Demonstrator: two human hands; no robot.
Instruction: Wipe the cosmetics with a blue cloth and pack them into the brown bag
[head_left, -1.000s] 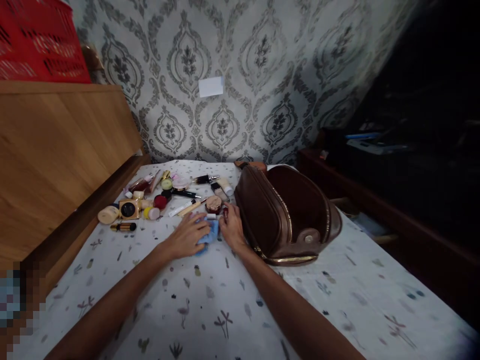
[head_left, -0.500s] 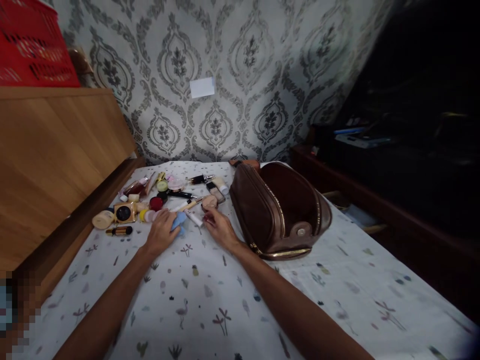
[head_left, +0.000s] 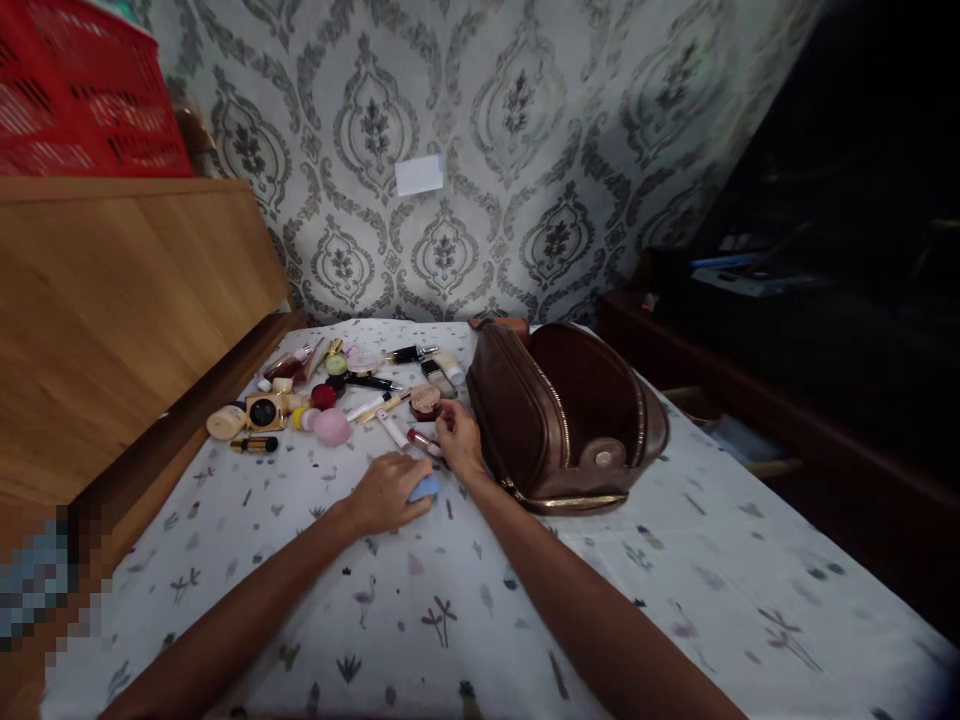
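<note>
On the white patterned cover (head_left: pixel 405 650), just left of the open brown bag (head_left: pixel 517 420), the left hand (head_left: pixel 388 492) has its fingers clamped on a blue rag (head_left: pixel 424 488), while the right hand (head_left: pixel 460 442) bends beside a round compact (head_left: pixel 424 399), its grip impossible to tell.

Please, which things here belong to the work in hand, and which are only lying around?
Probably in the work:
blue cloth, held in the left hand
reddish tube, at the right hand
makeup items, spread left of the bag
brown bag, open, beside the right hand

Seemingly just lying about:
red basket, on the wooden cabinet
white card, against the wall
</note>
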